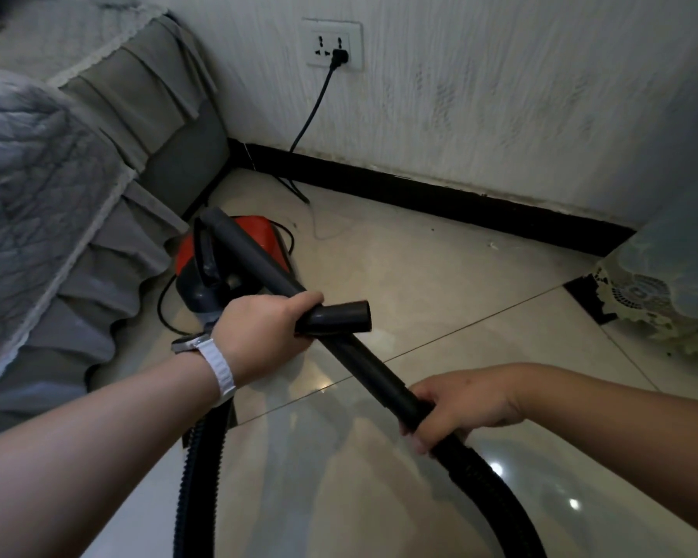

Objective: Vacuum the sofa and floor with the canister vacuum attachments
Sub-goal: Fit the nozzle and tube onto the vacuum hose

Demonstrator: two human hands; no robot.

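Left hand [267, 336] grips a grey wand [250, 259] and short nozzle [339, 316]; right hand [460, 408] clasps the hose cuff [383, 376] – the red canister [234, 255] sits half-hidden behind, apparently beside the sofa [57, 187]

Glossy pale floor tiles [440, 275] mirrored the lights beneath a matt black plastic tube [363, 356] and ribbed hose [194, 477]. The canister [267, 235] showed shiny red plastic; the sofa cover [37, 175] was quilted grey cloth, the wall [500, 94] rough-textured.
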